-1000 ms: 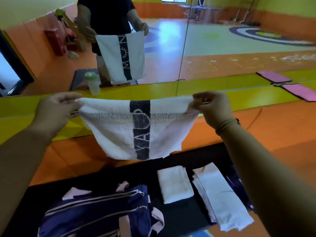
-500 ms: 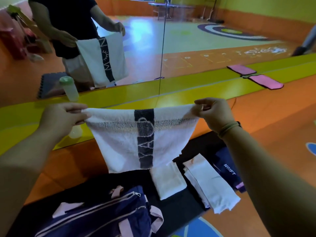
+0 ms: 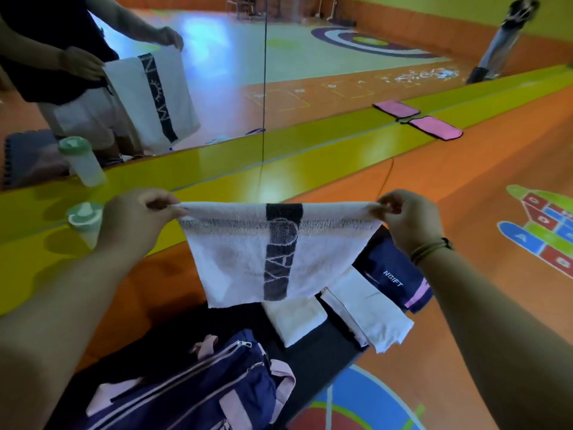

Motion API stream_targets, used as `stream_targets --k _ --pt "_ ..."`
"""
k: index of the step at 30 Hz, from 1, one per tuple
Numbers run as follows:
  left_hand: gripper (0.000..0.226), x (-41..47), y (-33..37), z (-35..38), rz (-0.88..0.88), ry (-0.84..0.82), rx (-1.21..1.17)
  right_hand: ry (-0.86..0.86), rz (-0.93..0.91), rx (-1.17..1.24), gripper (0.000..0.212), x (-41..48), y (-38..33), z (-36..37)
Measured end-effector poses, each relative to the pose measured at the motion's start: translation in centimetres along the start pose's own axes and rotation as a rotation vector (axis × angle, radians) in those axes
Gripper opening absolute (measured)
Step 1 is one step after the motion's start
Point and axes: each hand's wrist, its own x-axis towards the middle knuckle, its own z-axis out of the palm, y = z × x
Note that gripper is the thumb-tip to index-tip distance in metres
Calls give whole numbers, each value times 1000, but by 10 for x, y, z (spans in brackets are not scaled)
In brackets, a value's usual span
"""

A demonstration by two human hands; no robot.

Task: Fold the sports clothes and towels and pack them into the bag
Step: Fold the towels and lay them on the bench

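Observation:
I hold a white towel with a dark lettered stripe (image 3: 248, 259) stretched in the air, folded over so it hangs doubled. My left hand (image 3: 133, 218) pinches its left top corner and my right hand (image 3: 409, 221) pinches the right one. Below it, on a black mat (image 3: 319, 358), lie a small folded white towel (image 3: 294, 321), a longer folded white cloth (image 3: 369, 311) and a navy garment with pink trim (image 3: 393, 274). A navy bag with pink straps (image 3: 192, 392) sits zipped at the near edge, under my left arm.
A wall mirror ahead reflects me and the towel. A clear bottle with a green cap (image 3: 83, 221) stands on the yellow floor strip at the left, by the mirror. A pink mat (image 3: 437, 127) lies at the far right. Orange floor with painted games surrounds the black mat.
The towel and both hands have come lower and nearer to the mat. My view has tilted down and right, so the navy garment now shows more fully.

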Motion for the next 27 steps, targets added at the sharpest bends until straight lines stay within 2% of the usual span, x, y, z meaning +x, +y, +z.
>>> stream_targets --k 2,4,7,9,11,17,22,25,27 --pt "9 3 -4 5 58 -40 18 20 6 33 15 -8 5 -6" --pt "8 3 -2 7 28 -100 -83 -6 15 121 10 -16 8 -15" --pt "5 1 7 12 -95 -187 -297 -107 105 343 11 -25 12 -27" --pt "7 2 11 14 -201 -232 -487 -100 200 523 9 -25 16 -28" --pt "10 7 12 19 -291 -261 -566 -86 322 635 7 -20 21 -23" --pt "12 6 31 62 -445 -237 -454 -20 490 504 14 -4 38 4" --pt "17 -5 52 106 -439 -223 -444 -56 363 326 11 -4 34 15" --pt "17 -14 71 130 -420 -275 -478 -115 271 338 6 -6 27 24" --pt "18 -21 85 145 -402 -319 -500 -167 218 366 13 -8 22 32"
